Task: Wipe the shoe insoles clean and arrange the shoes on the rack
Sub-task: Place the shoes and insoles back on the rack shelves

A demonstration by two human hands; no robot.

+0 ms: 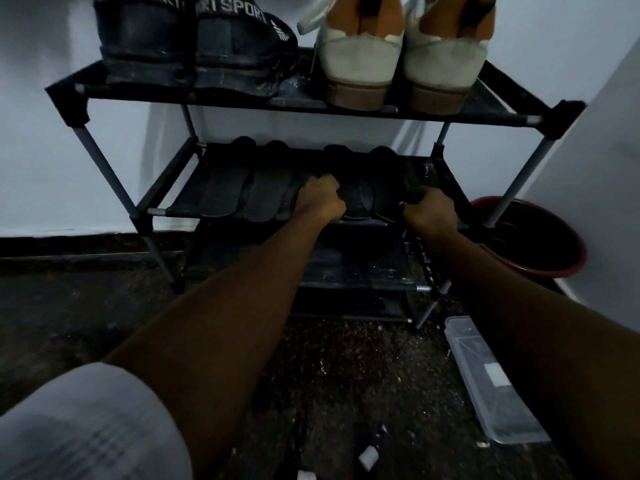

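A black shoe rack point(304, 107) stands against the white wall. Its top shelf carries a pair of black sport shoes point(194, 53) on the left and a pair of white and tan shoes point(398, 60) on the right. On the second shelf lies a pair of black slippers point(242, 188) at the left and a pair of black shoes point(363, 199) at the right. My left hand point(320, 200) grips the left black shoe at its heel. My right hand point(431, 213) grips the right black shoe's outer edge. Both hands sit at the shelf's front edge.
A dark red bucket point(540, 244) stands on the floor right of the rack. A clear plastic box point(491, 379) lies on the speckled floor at the lower right. Small white scraps point(367, 457) litter the floor near me. Two lower shelves point(360, 268) hold nothing I can see.
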